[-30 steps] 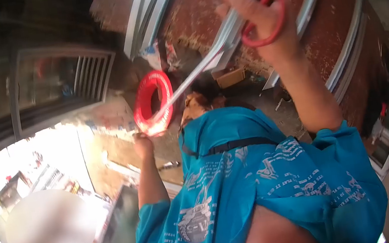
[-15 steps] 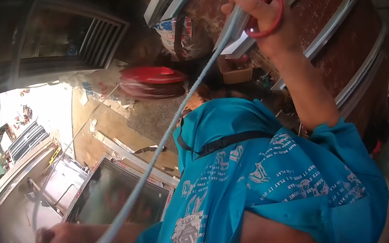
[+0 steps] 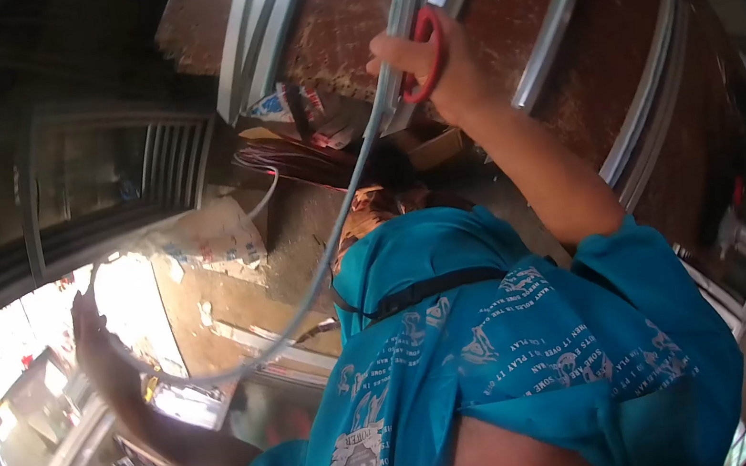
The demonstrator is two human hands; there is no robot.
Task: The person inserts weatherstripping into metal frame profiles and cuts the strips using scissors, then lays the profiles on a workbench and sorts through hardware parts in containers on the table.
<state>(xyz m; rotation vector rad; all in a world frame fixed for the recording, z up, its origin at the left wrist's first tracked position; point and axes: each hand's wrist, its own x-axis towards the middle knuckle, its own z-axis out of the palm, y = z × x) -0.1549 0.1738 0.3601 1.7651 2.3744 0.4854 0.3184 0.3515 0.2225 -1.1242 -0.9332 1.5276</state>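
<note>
My right hand (image 3: 463,75) is raised at the upper right, closed around a bundle of long pale strips (image 3: 404,11). A red loop handle (image 3: 436,40), like that of scissors, hangs on the same hand; its blades are hidden. From this hand a grey flexible strip (image 3: 351,194) sags across in front of my body and curves up to the left. There my left hand (image 3: 97,337) is raised with the strip running through it. Its fingers are dark and somewhat blurred, but they appear closed on the strip.
Pale metal profiles (image 3: 557,12) lie across a worn red-brown board (image 3: 497,31). A dark red coil (image 3: 299,159) sits on the floor beside a printed sack (image 3: 317,116). Dark framed panels (image 3: 90,179) stand at the left, above a bright opening (image 3: 127,299).
My left hand has risen from the lower left, and the strip now sags in a curve rather than running nearly straight. The view has shifted; my right hand still grips the bundle and red handle.
</note>
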